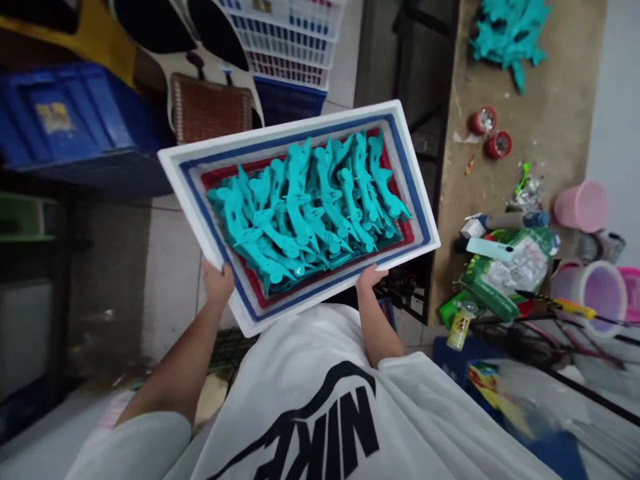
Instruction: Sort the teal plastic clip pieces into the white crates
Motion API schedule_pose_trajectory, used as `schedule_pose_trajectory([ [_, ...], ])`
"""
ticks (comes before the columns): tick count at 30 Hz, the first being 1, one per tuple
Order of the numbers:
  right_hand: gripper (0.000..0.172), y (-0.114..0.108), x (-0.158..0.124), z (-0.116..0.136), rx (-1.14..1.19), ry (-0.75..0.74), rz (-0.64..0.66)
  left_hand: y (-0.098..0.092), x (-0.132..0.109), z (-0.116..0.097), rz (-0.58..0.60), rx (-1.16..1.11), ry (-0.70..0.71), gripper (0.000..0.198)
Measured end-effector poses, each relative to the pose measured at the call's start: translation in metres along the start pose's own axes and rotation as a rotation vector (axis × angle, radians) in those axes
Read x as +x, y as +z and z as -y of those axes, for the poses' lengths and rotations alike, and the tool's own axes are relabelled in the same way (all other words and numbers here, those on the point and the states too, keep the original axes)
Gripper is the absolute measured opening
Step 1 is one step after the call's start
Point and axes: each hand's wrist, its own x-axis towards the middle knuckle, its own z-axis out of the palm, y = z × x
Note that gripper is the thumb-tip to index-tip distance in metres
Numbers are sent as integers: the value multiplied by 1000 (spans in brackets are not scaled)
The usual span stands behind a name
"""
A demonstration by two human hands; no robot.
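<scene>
I hold a white rectangular crate [420, 200], tilted in view, with blue, white and red bands stepping inward inside its rim. Several turquoise moulded pieces [300, 193] lie side by side in rows in it. My left hand [218, 283] is closed on the near left rim, its thumb on top and the fingers hidden beneath. At the near right edge my right hand [371, 276] grips the rim, thumb over the edge, the other fingers out of sight. The crate sits close to the front of my white shirt [320, 373].
To the right, a long table [460, 180] bears more turquoise pieces [513, 33], small red cups [484, 121], a green bag [493, 280] and a pink cup [580, 207]. On the left are a blue bin [95, 127], a wicker-seated chair [213, 107] and stacked white baskets [290, 47].
</scene>
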Motion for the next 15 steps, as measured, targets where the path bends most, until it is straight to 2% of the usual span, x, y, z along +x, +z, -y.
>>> schedule_pose_trajectory([
  [3, 67, 10, 3, -4, 290, 345, -130, 5, 2, 2, -73, -26, -46, 64],
  [5, 66, 14, 2, -5, 531, 487, -213, 5, 4, 3, -114, -30, -69, 62],
  [7, 67, 17, 0, -6, 675, 518, -245, 4, 5, 4, -133, -14, -79, 61],
  [10, 68, 20, 1, -8, 746, 509, -241, 4, 5, 3, -139, 25, -92, 60],
  [15, 73, 19, 28, -9, 756, 488, -243, 17, 1, -1, -158, 109, -145, 57],
])
